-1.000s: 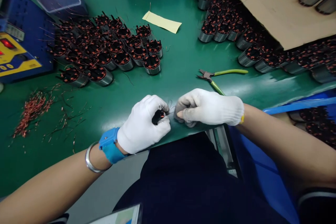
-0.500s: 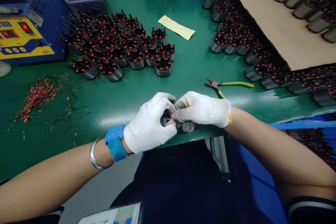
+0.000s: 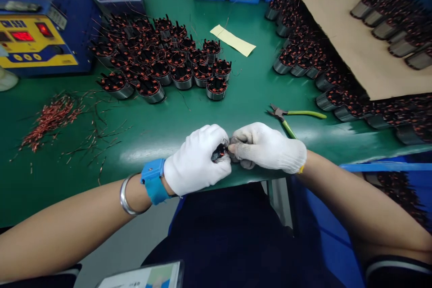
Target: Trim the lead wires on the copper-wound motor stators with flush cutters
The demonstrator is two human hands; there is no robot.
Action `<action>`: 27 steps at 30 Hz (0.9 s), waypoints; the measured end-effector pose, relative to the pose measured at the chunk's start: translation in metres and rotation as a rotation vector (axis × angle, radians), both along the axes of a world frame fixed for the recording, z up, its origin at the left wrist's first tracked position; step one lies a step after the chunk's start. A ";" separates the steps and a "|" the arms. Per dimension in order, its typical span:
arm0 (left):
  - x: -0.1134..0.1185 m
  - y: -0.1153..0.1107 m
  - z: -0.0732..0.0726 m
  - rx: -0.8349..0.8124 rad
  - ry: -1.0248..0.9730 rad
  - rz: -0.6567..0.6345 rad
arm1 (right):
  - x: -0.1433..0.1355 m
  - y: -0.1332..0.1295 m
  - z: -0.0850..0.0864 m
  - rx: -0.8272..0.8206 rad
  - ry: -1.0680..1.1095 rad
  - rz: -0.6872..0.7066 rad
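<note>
A small motor part point(image 3: 220, 153) sits inside the curl of the left hand point(image 3: 199, 159), just above the near edge of the green table point(image 3: 249, 94). Only a piece of it shows between thumb and fingers: a dark, hollow middle, black bits around it and a few glints of orange-red copper; the glove hides the rest. The left fingers are wrapped around it and grip it. The right hand point(image 3: 266, 148) meets it at its right side, thumb and fingers bent together at the rim; whether they pinch a wire or only touch, I cannot tell. Both hands wear white gloves, greyed at the right fingertips. Just beyond the right hand lie green-handled pliers point(image 3: 278, 113), jaws apart. Farther off, a cluster of similar parts point(image 3: 175, 59) stands upright, silver-sided and copper-topped, with a heap of copper scraps point(image 3: 52, 119) to its left.
</note>
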State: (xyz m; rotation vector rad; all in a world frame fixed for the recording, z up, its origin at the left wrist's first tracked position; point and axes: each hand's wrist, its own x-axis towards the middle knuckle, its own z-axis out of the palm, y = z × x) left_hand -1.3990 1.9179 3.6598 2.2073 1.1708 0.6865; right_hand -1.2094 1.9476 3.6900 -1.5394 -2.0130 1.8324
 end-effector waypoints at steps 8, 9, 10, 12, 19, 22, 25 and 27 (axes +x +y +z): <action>0.003 -0.001 -0.002 0.032 0.005 -0.003 | 0.017 0.017 0.001 -0.094 0.175 -0.116; 0.003 -0.001 -0.003 0.032 0.005 0.000 | 0.017 0.018 0.001 -0.140 0.181 -0.113; 0.003 -0.001 -0.003 0.033 0.005 0.002 | 0.017 0.017 0.001 -0.187 0.180 -0.103; 0.004 -0.001 -0.004 0.041 0.006 0.005 | 0.016 0.013 0.001 -0.247 0.177 -0.097; 0.005 -0.001 -0.004 0.027 0.012 0.015 | 0.010 -0.007 -0.001 -0.272 0.132 -0.021; 0.005 0.000 -0.003 0.021 0.017 0.007 | 0.009 0.000 0.002 -0.328 0.130 -0.007; 0.004 0.000 -0.003 0.041 0.016 0.009 | 0.003 0.011 0.004 -0.329 0.137 -0.076; 0.004 -0.001 -0.003 0.039 0.009 0.022 | -0.002 0.016 0.004 -0.332 0.106 -0.079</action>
